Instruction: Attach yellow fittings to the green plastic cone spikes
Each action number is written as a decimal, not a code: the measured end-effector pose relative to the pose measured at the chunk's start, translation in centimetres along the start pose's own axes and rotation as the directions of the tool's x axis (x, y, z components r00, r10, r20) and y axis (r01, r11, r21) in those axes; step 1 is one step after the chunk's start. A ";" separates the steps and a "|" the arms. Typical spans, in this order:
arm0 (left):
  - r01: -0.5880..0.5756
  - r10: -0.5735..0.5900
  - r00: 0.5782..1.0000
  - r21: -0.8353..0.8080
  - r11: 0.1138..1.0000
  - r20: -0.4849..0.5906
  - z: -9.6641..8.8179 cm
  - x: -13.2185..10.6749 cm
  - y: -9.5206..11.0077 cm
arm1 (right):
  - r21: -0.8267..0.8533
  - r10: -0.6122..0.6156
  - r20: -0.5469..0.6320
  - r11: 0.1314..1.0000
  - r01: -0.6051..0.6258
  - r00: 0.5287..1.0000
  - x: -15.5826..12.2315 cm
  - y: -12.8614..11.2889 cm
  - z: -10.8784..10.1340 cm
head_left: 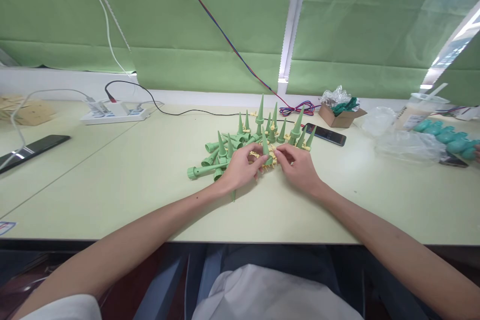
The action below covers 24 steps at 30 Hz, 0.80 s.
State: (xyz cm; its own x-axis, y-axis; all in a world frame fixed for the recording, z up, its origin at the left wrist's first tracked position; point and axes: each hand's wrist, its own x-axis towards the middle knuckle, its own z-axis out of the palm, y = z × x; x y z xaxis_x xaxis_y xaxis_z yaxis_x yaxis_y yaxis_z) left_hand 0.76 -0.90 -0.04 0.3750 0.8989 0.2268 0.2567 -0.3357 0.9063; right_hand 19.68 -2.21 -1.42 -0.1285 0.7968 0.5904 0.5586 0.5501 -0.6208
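Note:
My left hand [244, 166] is closed around the base of a green plastic plant watering spike [265, 144], which points upward. Right beside that spike, my right hand [300, 166] pinches a small yellow plastic piece [273, 149] at its fingertips; the piece is mostly hidden by the fingers. Several more green spikes [260, 112] stand upright behind my hands, some with yellow pieces at their bases. To the left lies a heap of green spikes [204, 171] on their sides. Loose yellow pieces [268, 166] lie under and between my hands.
A phone [325, 134] lies behind my right hand, by a small cardboard box [340, 116] and a coiled cable [298, 108]. Farther right are a drink cup [418, 111], plastic bags and teal bulbs [446, 135]. A power strip [114, 115] and another phone [35, 151] are left.

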 end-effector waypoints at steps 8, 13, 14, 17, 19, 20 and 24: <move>0.008 -0.009 0.999 0.022 1.000 0.048 0.0 -0.2 0.5 | 0.023 0.013 0.039 1.000 -0.014 0.999 0.0 0.1 0.1; -0.053 0.050 0.998 0.094 0.994 0.039 0.0 -0.3 0.6 | 0.032 0.016 0.057 0.999 -0.018 0.998 0.0 0.4 0.2; -0.078 0.074 0.997 0.123 0.989 0.035 0.0 -0.3 0.5 | 0.037 0.018 0.063 0.999 -0.021 0.998 -0.1 0.4 0.2; -0.151 0.148 0.989 0.215 0.965 0.030 -0.1 -0.2 0.3 | 0.053 0.025 0.079 0.998 -0.029 0.997 -0.1 0.4 0.2; -0.179 0.177 0.984 0.244 0.953 0.031 -0.1 -0.2 0.1 | 0.068 0.036 0.089 0.997 -0.042 0.995 -0.1 0.3 0.2; -0.188 0.185 0.982 0.250 0.950 0.033 -0.1 -0.1 0.0 | 0.078 0.046 0.096 0.995 -0.054 0.994 0.0 0.3 0.2; -0.217 0.209 0.976 0.279 0.936 0.058 -0.1 -0.2 -0.1 | 0.127 0.099 0.131 0.985 -0.116 0.986 0.0 0.2 0.1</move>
State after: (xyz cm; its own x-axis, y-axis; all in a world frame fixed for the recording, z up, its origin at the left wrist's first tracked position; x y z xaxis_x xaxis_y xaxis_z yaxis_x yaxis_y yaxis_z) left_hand 0.58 -1.06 -0.18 0.4710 0.7910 0.3904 0.4070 -0.5876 0.6993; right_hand 19.66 -2.05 -1.57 -0.1792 0.8732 0.4533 0.4611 0.4816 -0.7453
